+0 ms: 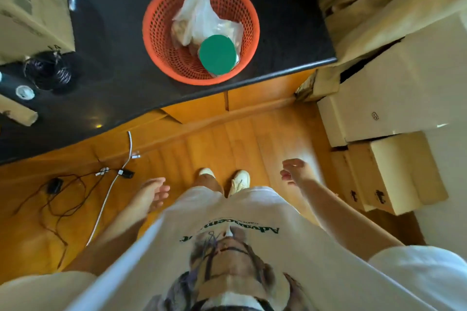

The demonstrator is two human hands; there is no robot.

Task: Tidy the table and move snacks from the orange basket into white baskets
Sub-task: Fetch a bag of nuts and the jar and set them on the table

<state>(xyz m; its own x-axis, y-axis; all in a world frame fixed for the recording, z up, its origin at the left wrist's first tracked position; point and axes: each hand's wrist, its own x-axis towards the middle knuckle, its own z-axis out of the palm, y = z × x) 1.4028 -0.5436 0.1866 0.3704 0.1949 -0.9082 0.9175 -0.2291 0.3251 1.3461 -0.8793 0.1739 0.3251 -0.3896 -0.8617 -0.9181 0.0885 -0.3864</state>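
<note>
An orange basket (156, 40) stands near the front edge of the black table (113, 20). Inside it lie a clear plastic bag of snacks (199, 17) and a jar with a green lid (217, 54). My left hand (151, 193) hangs low by my left hip, fingers relaxed and empty. My right hand (294, 170) is out to the right over the wooden floor, fingers loosely spread, holding nothing. Both hands are well below and apart from the basket. No white basket is in view.
A cardboard box (30, 7) sits at the table's left, with a coil of black cable (48, 70), a white cap (24, 92) and a cardboard tube (17, 112). Stacked boxes (384, 108) fill the right side. Loose cables (75, 184) lie on the floor at left.
</note>
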